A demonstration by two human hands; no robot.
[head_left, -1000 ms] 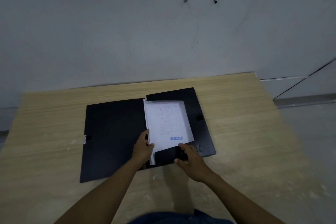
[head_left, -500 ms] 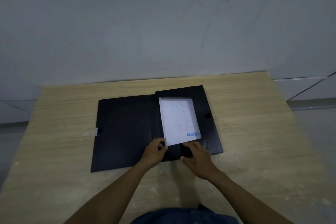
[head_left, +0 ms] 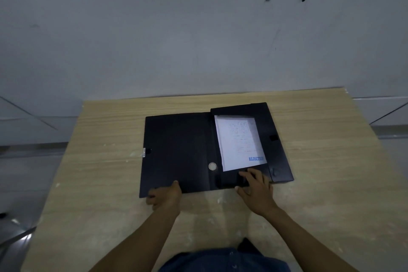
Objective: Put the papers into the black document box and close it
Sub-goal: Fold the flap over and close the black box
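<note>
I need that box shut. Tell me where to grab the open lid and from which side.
Grip the lid at its near-left corner, from the table's front edge, where the left hand already sits. It lies flat, hinged beside the papers, so lift the free left edge rightward.

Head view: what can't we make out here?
- Papers: body text too small and blurred; only the blue stamp is legible.
- Sheet count: hidden, only the top page shows.
- Left hand: fingertips hidden under the open cover's near edge, so its grip is unclear.
- Right hand: covers part of the box's near flap.
</note>
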